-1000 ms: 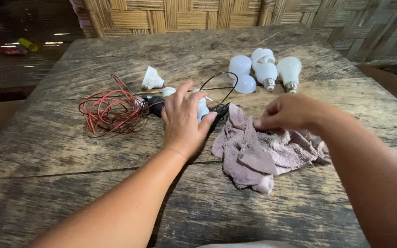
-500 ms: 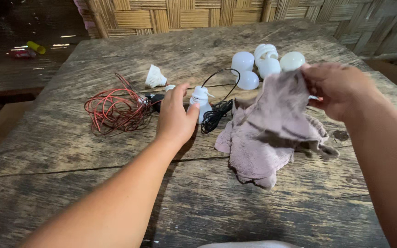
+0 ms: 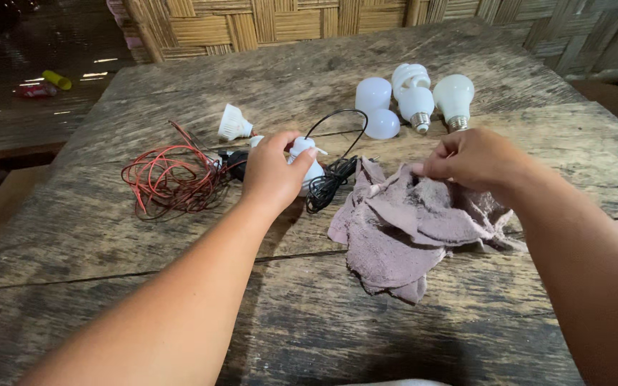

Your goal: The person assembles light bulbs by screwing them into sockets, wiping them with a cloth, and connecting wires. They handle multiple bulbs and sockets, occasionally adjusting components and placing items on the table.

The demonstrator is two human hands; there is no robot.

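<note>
The left hand [image 3: 272, 171] wraps its fingers around a white bulb [image 3: 305, 159] lying on the wooden table [image 3: 309, 314], a black cord [image 3: 330, 179] looping off beside it. The right hand [image 3: 470, 156] pinches the upper edge of a crumpled pinkish cloth [image 3: 409, 225] spread on the table. A tangle of red wire [image 3: 169, 179] lies to the left, and more white bulbs [image 3: 413, 96] sit beyond.
</note>
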